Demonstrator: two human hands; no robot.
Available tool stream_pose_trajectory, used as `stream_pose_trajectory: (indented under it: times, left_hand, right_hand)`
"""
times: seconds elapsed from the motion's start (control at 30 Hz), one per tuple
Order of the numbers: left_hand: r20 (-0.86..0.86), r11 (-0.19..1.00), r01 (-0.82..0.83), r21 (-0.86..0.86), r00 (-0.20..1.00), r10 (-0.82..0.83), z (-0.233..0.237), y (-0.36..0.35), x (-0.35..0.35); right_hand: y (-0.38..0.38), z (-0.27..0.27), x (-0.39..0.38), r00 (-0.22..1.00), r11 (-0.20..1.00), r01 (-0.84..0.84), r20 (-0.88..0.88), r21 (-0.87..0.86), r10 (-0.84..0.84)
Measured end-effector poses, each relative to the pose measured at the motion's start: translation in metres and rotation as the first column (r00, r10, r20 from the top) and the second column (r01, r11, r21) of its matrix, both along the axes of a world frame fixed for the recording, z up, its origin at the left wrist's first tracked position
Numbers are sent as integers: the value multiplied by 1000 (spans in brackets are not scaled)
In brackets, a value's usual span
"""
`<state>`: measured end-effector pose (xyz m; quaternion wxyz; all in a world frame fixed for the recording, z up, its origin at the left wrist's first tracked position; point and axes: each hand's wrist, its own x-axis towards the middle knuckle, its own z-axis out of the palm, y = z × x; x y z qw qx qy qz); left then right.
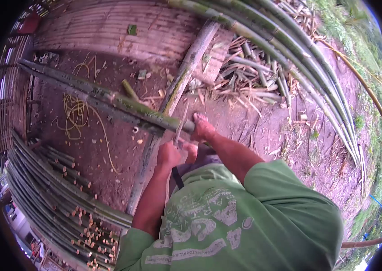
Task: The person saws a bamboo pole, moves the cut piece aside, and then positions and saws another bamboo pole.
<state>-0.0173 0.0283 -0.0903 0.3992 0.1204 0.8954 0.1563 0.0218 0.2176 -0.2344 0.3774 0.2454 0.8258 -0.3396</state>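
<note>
My left hand (168, 155) is closed around the grip of a long, narrow blade (182, 118). The blade points away from me and lies across a green bamboo pole (141, 108) near its close end. Whether it is a saw or a machete I cannot make out. My right hand (203, 130) is closed on that pole's near end, just right of the blade. A second, darker bamboo pole (123, 116) runs alongside it. Both poles cross over a pale slanting log (186, 67). My feet show beyond and between my hands.
Cut bamboo poles (55, 189) are stacked at lower left. Long green poles (285, 40) arch across the upper right. Split bamboo scraps (254, 74) are heaped behind the log. Yellow rope (77, 113) lies coiled on the dirt, and a bamboo slat platform (109, 27) stands at the back.
</note>
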Motion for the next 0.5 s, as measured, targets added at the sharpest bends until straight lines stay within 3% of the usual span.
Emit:
stream_pose_trajectory:
  times: [0.1, 0.17, 0.2, 0.23, 0.27, 0.4, 0.43, 0.47, 0.5]
  left_hand:
    - [13, 997, 67, -30, 998, -67, -17, -20, 2]
    - [3, 1000, -2, -15, 1000, 2, -13, -55, 18]
    - [36, 999, 37, 6, 999, -37, 7, -64, 19]
    - [151, 997, -18, -76, 988, 29, 25, -67, 20]
    - [167, 996, 28, -88, 986, -13, 16, -85, 27]
    - [150, 968, 190, -163, 975, -166, 22, -99, 36]
    - [157, 967, 182, -178, 975, -154, 21, -98, 36]
    - [167, 966, 172, -195, 976, -140, 22, -97, 36]
    - [179, 964, 159, -213, 976, -122, 23, -94, 36]
  right_hand:
    - [52, 78, 8, 996, 998, 54, 64, 45, -57]
    - [113, 72, 31, 992, 991, 75, 93, 114, -86]
    - [146, 81, 36, 987, 986, 60, 136, 155, -82]
    - [177, 102, 37, 985, 974, 77, 134, 213, -107]
    - [208, 125, 33, 983, 960, 90, 130, 266, -128]
    - [318, 214, -24, 998, 849, -59, 4, 526, 67]
    - [327, 256, -50, 994, 810, -25, -69, 585, 80]
    - [350, 271, -71, 980, 755, -104, -61, 647, 187]
    - [364, 291, -92, 954, 705, -76, -154, 705, 257]
